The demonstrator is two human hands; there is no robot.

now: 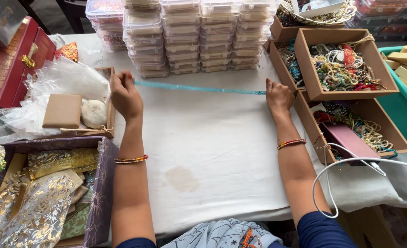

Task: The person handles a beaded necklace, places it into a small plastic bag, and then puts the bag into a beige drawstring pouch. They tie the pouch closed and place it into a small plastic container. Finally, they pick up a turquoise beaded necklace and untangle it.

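Note:
A long strand of small turquoise beads (199, 88) is stretched taut across the white tablecloth (212, 151). My left hand (125, 95) pinches its left end near a shallow wooden box (111, 110). My right hand (278, 96) pinches the right end beside brown cardboard trays. Both wrists wear thin coloured bangles.
Stacks of clear plastic containers (189, 36) stand behind the strand. Brown trays of mixed beaded jewellery (341, 64) line the right side, one with a maroon pouch (348, 140). A white cable (350, 165) loops at right. A red case (10, 59), plastic bags and a box of gold-patterned pouches (42, 197) fill the left.

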